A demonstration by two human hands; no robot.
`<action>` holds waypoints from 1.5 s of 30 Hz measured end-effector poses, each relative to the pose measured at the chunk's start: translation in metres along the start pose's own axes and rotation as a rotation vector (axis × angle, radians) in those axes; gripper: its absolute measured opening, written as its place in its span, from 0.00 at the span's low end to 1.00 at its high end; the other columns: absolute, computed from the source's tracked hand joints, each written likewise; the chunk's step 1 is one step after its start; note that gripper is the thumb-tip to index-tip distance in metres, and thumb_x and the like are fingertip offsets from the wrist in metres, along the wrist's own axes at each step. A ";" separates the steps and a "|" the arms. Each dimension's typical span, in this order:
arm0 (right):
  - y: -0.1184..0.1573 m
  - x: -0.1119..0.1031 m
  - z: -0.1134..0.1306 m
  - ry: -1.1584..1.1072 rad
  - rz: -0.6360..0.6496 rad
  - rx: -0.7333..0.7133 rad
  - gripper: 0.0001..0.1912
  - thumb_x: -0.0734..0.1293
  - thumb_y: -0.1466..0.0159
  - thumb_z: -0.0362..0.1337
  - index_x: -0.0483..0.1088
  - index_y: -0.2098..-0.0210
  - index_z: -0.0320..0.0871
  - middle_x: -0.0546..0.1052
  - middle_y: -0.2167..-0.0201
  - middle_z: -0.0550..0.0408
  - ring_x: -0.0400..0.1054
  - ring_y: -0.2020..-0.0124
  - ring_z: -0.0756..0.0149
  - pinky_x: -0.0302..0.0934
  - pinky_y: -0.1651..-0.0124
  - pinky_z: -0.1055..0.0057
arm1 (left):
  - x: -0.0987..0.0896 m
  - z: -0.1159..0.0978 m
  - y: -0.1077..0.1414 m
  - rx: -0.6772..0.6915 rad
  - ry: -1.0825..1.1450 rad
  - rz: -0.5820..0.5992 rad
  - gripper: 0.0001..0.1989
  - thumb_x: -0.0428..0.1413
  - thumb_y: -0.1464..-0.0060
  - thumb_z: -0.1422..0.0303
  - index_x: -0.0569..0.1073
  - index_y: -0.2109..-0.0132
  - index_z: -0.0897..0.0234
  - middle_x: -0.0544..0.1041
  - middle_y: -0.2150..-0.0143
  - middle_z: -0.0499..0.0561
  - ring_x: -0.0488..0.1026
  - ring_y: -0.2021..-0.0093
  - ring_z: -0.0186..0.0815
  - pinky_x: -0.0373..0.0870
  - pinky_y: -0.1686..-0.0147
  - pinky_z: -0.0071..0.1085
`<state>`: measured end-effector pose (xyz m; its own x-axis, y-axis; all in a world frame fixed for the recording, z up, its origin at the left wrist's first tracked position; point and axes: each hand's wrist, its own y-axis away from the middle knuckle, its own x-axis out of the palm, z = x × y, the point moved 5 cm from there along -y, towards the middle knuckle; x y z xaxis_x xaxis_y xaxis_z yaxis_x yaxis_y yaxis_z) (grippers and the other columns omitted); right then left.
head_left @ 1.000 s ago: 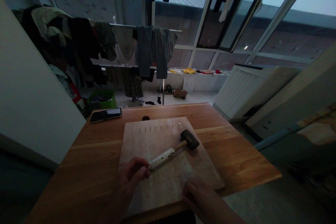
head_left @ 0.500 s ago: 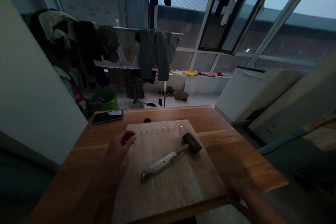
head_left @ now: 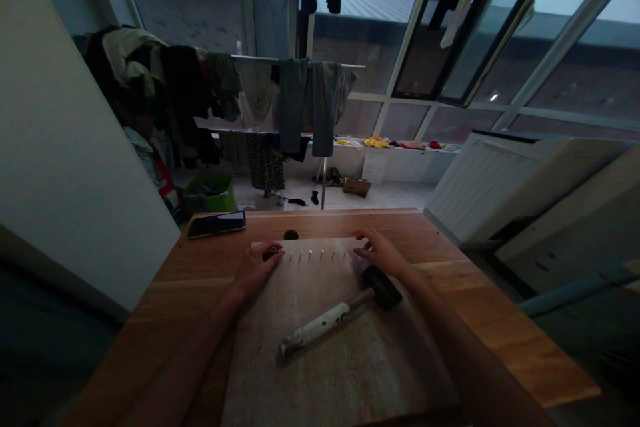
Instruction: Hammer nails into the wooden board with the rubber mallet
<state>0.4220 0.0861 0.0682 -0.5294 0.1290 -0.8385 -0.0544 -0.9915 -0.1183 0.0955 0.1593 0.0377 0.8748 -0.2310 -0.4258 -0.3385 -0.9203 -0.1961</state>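
A square wooden board lies on the table, with a row of thin nails standing upright near its far edge. My left hand is at the left end of this row, thumb and finger closed around the end nail. At the right end, my right hand has its thumb and finger curled about the last nail, which they mostly hide. A hammer with a dark head and a worn white-wrapped handle rests diagonally on the board, its head just below my right hand.
The wooden table carries a phone at the back left and a small dark round object behind the board. Beyond stand a drying rack with clothes, a green basket and a white cabinet.
My right hand has come up from the board's near right corner to the right end of the nail row. My left hand has moved in to the leftmost nail. The hammer stays put.
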 end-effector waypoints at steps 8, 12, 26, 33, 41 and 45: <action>-0.007 0.005 0.009 0.079 0.058 0.010 0.13 0.67 0.32 0.35 0.74 0.49 0.38 0.82 0.65 0.52 0.77 0.63 0.64 0.68 0.54 0.66 | -0.018 -0.017 0.003 0.019 -0.001 0.001 0.14 0.59 0.45 0.59 0.81 0.57 0.64 0.83 0.61 0.54 0.77 0.70 0.37 0.75 0.64 0.34; -0.005 0.016 0.020 0.113 0.131 -0.030 0.14 0.70 0.35 0.38 0.76 0.51 0.41 0.84 0.66 0.52 0.78 0.65 0.63 0.67 0.58 0.70 | -0.032 -0.016 -0.006 0.006 0.089 -0.047 0.16 0.62 0.49 0.56 0.80 0.60 0.64 0.82 0.64 0.52 0.77 0.68 0.37 0.74 0.64 0.33; -0.005 0.018 0.041 0.221 0.143 -0.057 0.14 0.66 0.37 0.29 0.79 0.53 0.41 0.84 0.65 0.50 0.78 0.63 0.60 0.64 0.59 0.70 | -0.034 -0.040 -0.011 0.077 -0.068 0.046 0.11 0.61 0.47 0.60 0.79 0.65 0.63 0.80 0.68 0.51 0.76 0.68 0.36 0.70 0.67 0.30; -0.005 0.027 0.061 0.231 0.161 -0.076 0.07 0.69 0.36 0.30 0.80 0.64 0.44 0.84 0.64 0.51 0.77 0.63 0.62 0.65 0.59 0.70 | 0.018 -0.022 -0.002 0.056 -0.107 0.113 0.05 0.60 0.47 0.67 0.79 0.66 0.64 0.81 0.65 0.52 0.75 0.68 0.36 0.69 0.65 0.31; -0.009 0.027 0.078 0.170 0.131 -0.044 0.05 0.68 0.32 0.32 0.77 0.63 0.40 0.81 0.67 0.56 0.75 0.65 0.68 0.69 0.58 0.67 | 0.027 -0.027 0.000 0.147 -0.197 0.068 0.04 0.58 0.43 0.70 0.76 0.67 0.63 0.79 0.70 0.49 0.75 0.68 0.36 0.69 0.65 0.30; -0.015 0.045 0.082 0.142 0.193 -0.069 0.06 0.69 0.31 0.35 0.76 0.64 0.40 0.81 0.66 0.57 0.75 0.65 0.68 0.70 0.56 0.65 | 0.029 -0.031 -0.001 0.122 -0.159 0.029 0.05 0.60 0.43 0.71 0.79 0.58 0.61 0.82 0.65 0.49 0.79 0.65 0.38 0.72 0.60 0.32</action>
<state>0.3295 0.1049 0.0764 -0.3995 -0.0565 -0.9150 0.0967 -0.9951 0.0192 0.1324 0.1438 0.0532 0.8013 -0.1955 -0.5654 -0.4112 -0.8665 -0.2831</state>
